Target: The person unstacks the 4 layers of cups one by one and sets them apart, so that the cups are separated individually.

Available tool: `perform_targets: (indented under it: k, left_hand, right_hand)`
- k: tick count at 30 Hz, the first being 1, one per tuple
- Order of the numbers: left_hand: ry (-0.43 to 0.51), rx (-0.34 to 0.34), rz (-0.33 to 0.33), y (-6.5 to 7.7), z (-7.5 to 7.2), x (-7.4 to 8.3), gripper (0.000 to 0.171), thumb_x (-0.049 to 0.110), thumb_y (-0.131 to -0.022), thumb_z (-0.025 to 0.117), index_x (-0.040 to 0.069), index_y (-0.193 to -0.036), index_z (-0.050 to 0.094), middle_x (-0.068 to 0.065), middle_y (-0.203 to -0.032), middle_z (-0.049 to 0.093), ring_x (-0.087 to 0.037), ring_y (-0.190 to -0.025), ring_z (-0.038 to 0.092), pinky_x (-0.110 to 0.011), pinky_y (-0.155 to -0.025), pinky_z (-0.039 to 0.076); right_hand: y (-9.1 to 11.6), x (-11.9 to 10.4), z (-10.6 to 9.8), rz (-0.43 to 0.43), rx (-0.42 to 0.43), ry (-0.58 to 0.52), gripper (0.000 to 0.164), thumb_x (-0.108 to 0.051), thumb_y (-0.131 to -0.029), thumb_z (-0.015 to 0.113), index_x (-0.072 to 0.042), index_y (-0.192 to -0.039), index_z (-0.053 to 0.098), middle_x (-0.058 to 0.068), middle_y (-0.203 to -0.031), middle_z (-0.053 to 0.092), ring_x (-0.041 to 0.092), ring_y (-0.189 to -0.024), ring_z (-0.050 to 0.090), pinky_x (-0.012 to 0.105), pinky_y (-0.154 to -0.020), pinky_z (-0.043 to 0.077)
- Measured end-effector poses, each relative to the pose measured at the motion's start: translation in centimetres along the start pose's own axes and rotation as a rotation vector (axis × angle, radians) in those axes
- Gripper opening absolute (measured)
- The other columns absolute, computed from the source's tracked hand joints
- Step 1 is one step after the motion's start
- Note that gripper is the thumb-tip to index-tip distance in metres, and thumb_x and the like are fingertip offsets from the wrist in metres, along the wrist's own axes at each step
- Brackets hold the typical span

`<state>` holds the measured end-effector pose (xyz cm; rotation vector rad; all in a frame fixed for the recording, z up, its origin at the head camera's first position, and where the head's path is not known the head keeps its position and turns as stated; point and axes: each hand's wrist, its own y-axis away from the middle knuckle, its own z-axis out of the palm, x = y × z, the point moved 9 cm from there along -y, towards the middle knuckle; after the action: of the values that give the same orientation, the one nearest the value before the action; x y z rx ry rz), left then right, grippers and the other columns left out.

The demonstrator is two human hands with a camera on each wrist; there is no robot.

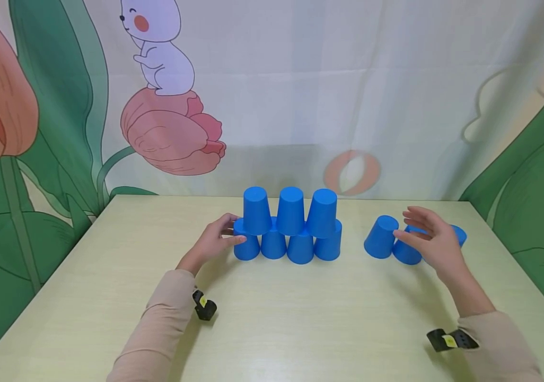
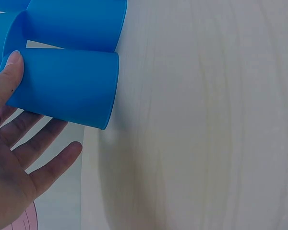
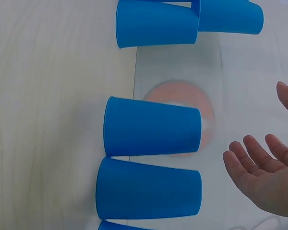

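Note:
Upside-down blue cups form two tiers at the table's middle: a bottom row of several and three cups (image 1: pixel 291 212) bridging them above. My left hand (image 1: pixel 212 241) is at the leftmost bottom cup (image 1: pixel 247 249). Its thumb (image 2: pixel 13 72) touches that cup's side near the top, while the other fingers spread along the far side, partly hidden. To the right, my right hand (image 1: pixel 431 241) hovers with loosely bent, parted fingers over a separate row of upside-down cups (image 1: pixel 380 239). Nothing is in its grasp, and in the right wrist view a gap separates it from the cups (image 3: pixel 153 127).
The pale wooden table (image 1: pixel 300 323) stretches toward me in front of the cups. Behind its far edge hangs a printed curtain (image 1: pixel 262 106) with flowers and a white animal. A black wrist camera (image 1: pixel 203 306) sits on the left sleeve, another camera (image 1: pixel 450 339) on the right.

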<state>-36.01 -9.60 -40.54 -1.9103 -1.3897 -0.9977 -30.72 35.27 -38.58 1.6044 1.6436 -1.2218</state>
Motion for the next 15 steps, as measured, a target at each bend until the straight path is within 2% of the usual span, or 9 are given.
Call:
perform_targets:
  k: [1, 3, 5, 6, 7, 9, 13, 14, 15]
  left_hand:
    - [0.001, 0.0, 0.001, 0.0, 0.0, 0.0, 0.053, 0.028, -0.084, 0.065, 0.009, -0.128, 0.042, -0.014, -0.128, 0.049, -0.034, -0.116, 0.047, -0.049, -0.093, 0.041]
    - [0.001, -0.002, 0.002, 0.0, 0.0, 0.0, 0.053, 0.028, -0.084, 0.065, 0.009, -0.128, 0.042, -0.014, -0.128, 0.05, -0.034, -0.116, 0.047, -0.049, -0.093, 0.041]
    - [0.002, -0.001, 0.004, 0.0, 0.0, 0.0, 0.053, 0.028, -0.084, 0.065, 0.009, -0.128, 0.042, -0.014, -0.128, 0.05, -0.034, -0.116, 0.047, -0.049, -0.093, 0.041]
    - [0.002, -0.001, 0.005, 0.0, 0.0, 0.0, 0.053, 0.028, -0.084, 0.065, 0.009, -0.128, 0.042, -0.014, -0.128, 0.05, -0.034, -0.116, 0.048, -0.049, -0.093, 0.041]
    - [0.001, -0.001, 0.006, 0.0, 0.0, 0.0, 0.052, 0.028, -0.084, 0.065, 0.008, -0.128, 0.042, -0.014, -0.128, 0.05, -0.034, -0.116, 0.048, -0.049, -0.093, 0.041]
    - [-0.001, 0.0, 0.006, 0.0, 0.0, 0.0, 0.052, 0.028, -0.084, 0.065, 0.008, -0.128, 0.043, -0.014, -0.127, 0.05, -0.034, -0.115, 0.048, -0.048, -0.093, 0.041]
    - [-0.005, 0.0, 0.006, 0.0, 0.0, 0.0, 0.053, 0.028, -0.084, 0.065, 0.008, -0.127, 0.042, -0.014, -0.127, 0.05, -0.034, -0.115, 0.048, -0.048, -0.093, 0.041]
    - [-0.005, 0.0, 0.005, 0.0, 0.0, -0.1, 0.053, 0.028, -0.084, 0.065, 0.008, -0.127, 0.042, -0.014, -0.127, 0.05, -0.034, -0.115, 0.048, -0.048, -0.093, 0.041]
    - [-0.004, -0.001, 0.005, 0.0, 0.0, -0.1, 0.053, 0.028, -0.084, 0.065, 0.008, -0.127, 0.042, -0.014, -0.127, 0.05, -0.034, -0.115, 0.048, -0.048, -0.093, 0.041]
  right_hand:
    - [-0.5, 0.9, 0.2, -0.006, 0.007, -0.003, 0.063, -0.031, -0.081, 0.069, -0.023, -0.137, 0.04, 0.005, -0.132, 0.049, 0.022, -0.118, 0.047, 0.028, -0.089, 0.045]
    - [-1.4, 2.4, 0.7, -0.018, -0.002, 0.024, 0.065, -0.036, -0.08, 0.068, -0.027, -0.137, 0.039, 0.002, -0.133, 0.048, 0.02, -0.119, 0.046, 0.027, -0.09, 0.044]
    - [-2.3, 4.0, 1.0, -0.022, 0.022, 0.053, 0.066, -0.041, -0.078, 0.069, -0.032, -0.136, 0.038, -0.005, -0.131, 0.049, 0.013, -0.116, 0.048, 0.017, -0.085, 0.044]
    - [-2.6, 4.5, 1.3, -0.03, 0.02, 0.074, 0.067, -0.043, -0.078, 0.068, -0.033, -0.137, 0.037, -0.006, -0.131, 0.049, 0.013, -0.117, 0.047, 0.016, -0.086, 0.044]
    - [-2.4, 3.8, 1.5, -0.035, 0.009, 0.045, 0.065, -0.042, -0.079, 0.067, -0.031, -0.137, 0.038, -0.005, -0.131, 0.049, 0.012, -0.117, 0.047, 0.015, -0.086, 0.042]
    - [-2.9, 4.3, 2.0, -0.044, 0.013, 0.05, 0.066, -0.044, -0.079, 0.067, -0.032, -0.137, 0.037, -0.006, -0.131, 0.049, 0.012, -0.117, 0.047, 0.016, -0.087, 0.043]
    - [-3.5, 4.1, 3.1, -0.074, 0.013, 0.031, 0.065, -0.043, -0.079, 0.066, -0.033, -0.136, 0.037, -0.007, -0.13, 0.049, 0.013, -0.116, 0.047, 0.029, -0.091, 0.044]
    - [-4.2, 5.4, 3.3, -0.074, 0.042, 0.078, 0.066, -0.046, -0.077, 0.067, -0.038, -0.135, 0.037, -0.011, -0.129, 0.049, 0.01, -0.114, 0.048, 0.03, -0.088, 0.046]
    - [-4.4, 5.4, 3.5, -0.083, 0.045, 0.079, 0.065, -0.046, -0.077, 0.067, -0.039, -0.135, 0.037, -0.012, -0.128, 0.049, 0.01, -0.114, 0.049, 0.034, -0.088, 0.047]
